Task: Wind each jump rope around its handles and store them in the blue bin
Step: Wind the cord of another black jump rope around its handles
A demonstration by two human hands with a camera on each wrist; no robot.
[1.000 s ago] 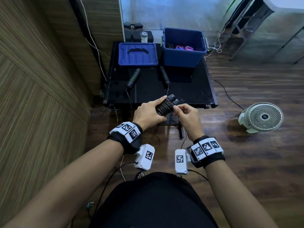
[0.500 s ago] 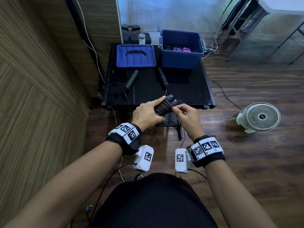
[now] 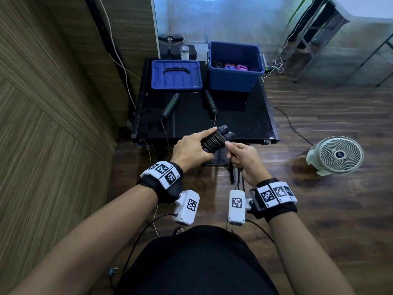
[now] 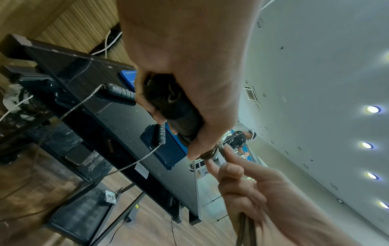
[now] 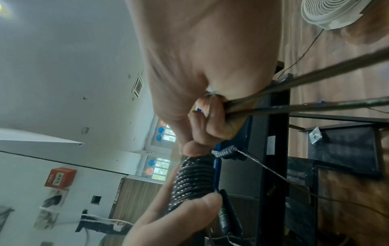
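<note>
Left hand wrapped around a black jump rope bundle, first finger laid straight along the top, thumb underneath. Bundle made of two handles side by side with cord coiled tight around them, handle ends poking out past the coils. Held in the air just in front of the near edge of the black table.

Right hand just beside the bundle, fingers curled around two loose strands of cord, thumb and first finger pinching the cord right at the end of the coils. Loose strands hanging down from the fist toward the floor.

Blue bin at the far right of the black table, open, with pink and purple wound ropes lying inside at the bottom. Blue lid flat on the table, to the left of the bin, handle side up.

Second jump rope on the table, not wound: one green-ringed handle in front of the lid, the other handle in front of the bin, thin cord from each running off the near edge of the table.

White fan on the wood floor, well to the right of the table.
</note>
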